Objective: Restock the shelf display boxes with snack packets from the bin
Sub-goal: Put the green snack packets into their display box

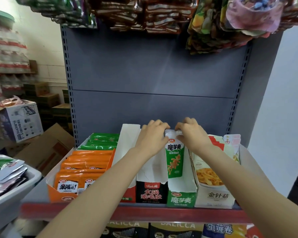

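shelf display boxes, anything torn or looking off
Yes. The black display box has a ragged, torn white top edge at its front. The green display box holds a single green packet, gripped at its top by the left hand and right hand.

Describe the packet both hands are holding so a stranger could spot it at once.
On the grey shelf, find the row of open display boxes and go to the green-fronted box, second from the right. The green packet stands upright in it, its top held by the left hand and right hand. It alone stands on end.
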